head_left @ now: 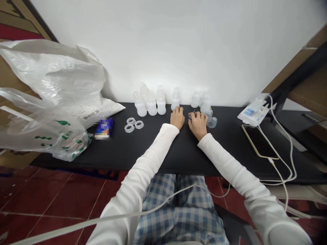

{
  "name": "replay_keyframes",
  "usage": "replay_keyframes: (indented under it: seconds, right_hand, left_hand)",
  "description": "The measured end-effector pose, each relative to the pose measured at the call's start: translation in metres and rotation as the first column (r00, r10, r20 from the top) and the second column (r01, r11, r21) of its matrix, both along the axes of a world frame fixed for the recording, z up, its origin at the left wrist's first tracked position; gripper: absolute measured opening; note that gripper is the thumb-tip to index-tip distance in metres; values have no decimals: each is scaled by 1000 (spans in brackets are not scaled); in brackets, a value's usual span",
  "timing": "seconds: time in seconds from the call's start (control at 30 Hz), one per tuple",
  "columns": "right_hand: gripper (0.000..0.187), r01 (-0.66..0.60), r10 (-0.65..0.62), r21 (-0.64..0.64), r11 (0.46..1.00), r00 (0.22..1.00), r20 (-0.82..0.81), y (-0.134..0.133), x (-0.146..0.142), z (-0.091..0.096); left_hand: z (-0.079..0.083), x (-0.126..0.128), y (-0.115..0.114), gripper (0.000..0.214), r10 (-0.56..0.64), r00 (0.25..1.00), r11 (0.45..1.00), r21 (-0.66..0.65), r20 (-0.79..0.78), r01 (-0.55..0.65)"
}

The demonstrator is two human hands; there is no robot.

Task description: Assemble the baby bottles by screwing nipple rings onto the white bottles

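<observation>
My left hand (177, 118) has its fingers curled at the base of a white baby bottle (175, 96), which stands upright with a clear domed cap on top. Just to the right, my right hand (198, 124) is bent over a clear plastic cap (191, 114), mostly hidden under the fingers. Beside that hand another clear cap (212, 122) lies on the black table. Behind it stand white bottles without domes (196, 99). Several capped bottles (152, 103) are grouped to the left. Three translucent rings (129, 128) lie in front of them.
A large white plastic bag (58, 78) and a clear bag with green print (63, 139) fill the left end, with a blue packet (104, 127) beside them. On the right are a phone (259, 141), a white box (252, 112) and cables. One cable crosses my lap.
</observation>
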State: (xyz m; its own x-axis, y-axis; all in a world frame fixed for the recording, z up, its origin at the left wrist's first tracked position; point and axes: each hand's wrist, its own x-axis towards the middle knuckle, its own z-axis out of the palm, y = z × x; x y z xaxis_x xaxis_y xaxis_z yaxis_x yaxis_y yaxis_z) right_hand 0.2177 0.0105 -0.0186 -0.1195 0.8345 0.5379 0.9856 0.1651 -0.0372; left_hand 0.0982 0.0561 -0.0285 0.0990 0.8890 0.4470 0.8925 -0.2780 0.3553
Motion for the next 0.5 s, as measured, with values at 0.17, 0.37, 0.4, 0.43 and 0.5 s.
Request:
replay_keyframes:
  seconds: [0.17,0.37,0.4,0.43,0.5]
  right_hand:
    - [32,-24,25,44,999,999,-40,-2,1,6]
    - [39,-86,90,52,995,992,-85,0,5,6]
    - [40,-97,101,51,994,990,-98,1,6,6]
    - [40,-104,110,56,993,987,-115,2,6,6]
    - [41,-107,118,82,991,980,-158,3,6,7]
  left_hand:
    - [-2,0,6,51,-3,1000,1000,-25,1,3]
    - [-3,0,7,57,53,998,996,-71,38,-51]
    - [-2,0,7,58,55,998,996,-78,35,-52]
    - [-2,-1,6,57,51,998,995,-84,30,-48]
    - [-1,-5,2,54,12,1000,997,-79,15,-10]
